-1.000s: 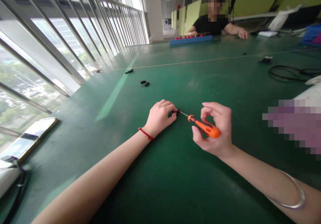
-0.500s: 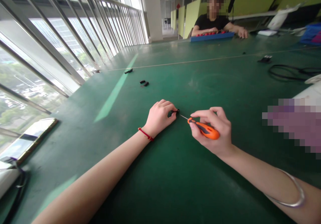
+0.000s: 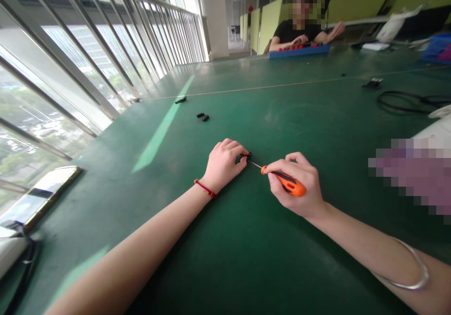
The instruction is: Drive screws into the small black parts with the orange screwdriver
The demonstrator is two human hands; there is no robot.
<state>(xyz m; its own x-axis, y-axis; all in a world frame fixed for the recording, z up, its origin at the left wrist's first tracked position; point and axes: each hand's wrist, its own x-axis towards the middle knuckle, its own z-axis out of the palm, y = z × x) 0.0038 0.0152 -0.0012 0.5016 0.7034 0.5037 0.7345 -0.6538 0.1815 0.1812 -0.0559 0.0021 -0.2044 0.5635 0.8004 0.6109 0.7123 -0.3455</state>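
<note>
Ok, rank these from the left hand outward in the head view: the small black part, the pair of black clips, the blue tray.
1. Small black part: pinched at the left hand's fingertips.
2. Pair of black clips: beyond the hand, slightly left.
3. Blue tray: far end of the table, before the other person.

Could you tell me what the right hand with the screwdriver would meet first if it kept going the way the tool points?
Most likely the small black part pinched by the left hand: the screwdriver in the right hand points straight at it, its tip seemingly touching.
</note>
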